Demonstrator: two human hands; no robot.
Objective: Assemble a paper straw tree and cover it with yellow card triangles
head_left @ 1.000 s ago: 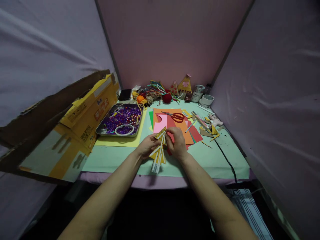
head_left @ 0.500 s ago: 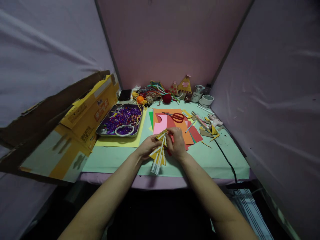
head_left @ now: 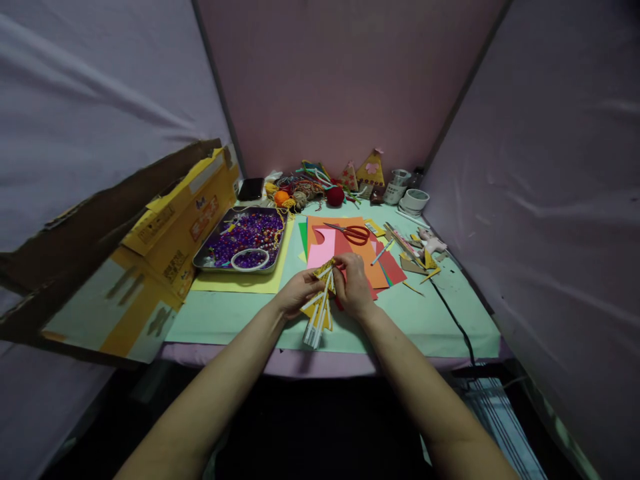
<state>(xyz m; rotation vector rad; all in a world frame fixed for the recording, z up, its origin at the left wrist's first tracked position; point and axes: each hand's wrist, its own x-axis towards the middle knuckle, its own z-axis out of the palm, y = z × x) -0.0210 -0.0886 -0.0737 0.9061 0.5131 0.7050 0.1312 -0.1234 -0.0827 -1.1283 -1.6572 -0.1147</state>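
Note:
Both my hands hold a yellow paper triangle with white paper sticks [head_left: 319,310] fanned across it, above the green mat. My left hand [head_left: 299,293] grips its left side, and my right hand [head_left: 354,287] pinches its top right edge with the fingertips. The sticks' lower ends hang below my hands, pointing toward me. Just past my right hand lies a stack of coloured paper sheets [head_left: 350,257], pink, orange and red, partly hidden by my fingers. Red-handled scissors [head_left: 347,233] rest on that stack.
A metal tray of purple beads [head_left: 244,239] sits on yellow card left of my hands, beside a flattened cardboard box [head_left: 170,233]. Yarn balls [head_left: 300,195], paper triangles [head_left: 371,170] and white cups [head_left: 407,199] line the back. Cardboard scraps [head_left: 417,260] lie right, near a black cable [head_left: 453,315].
My hands have turned the paper-and-stick piece slightly, with my right fingers shifting along its top edge. The view has tilted a little. The objects on the table have not moved.

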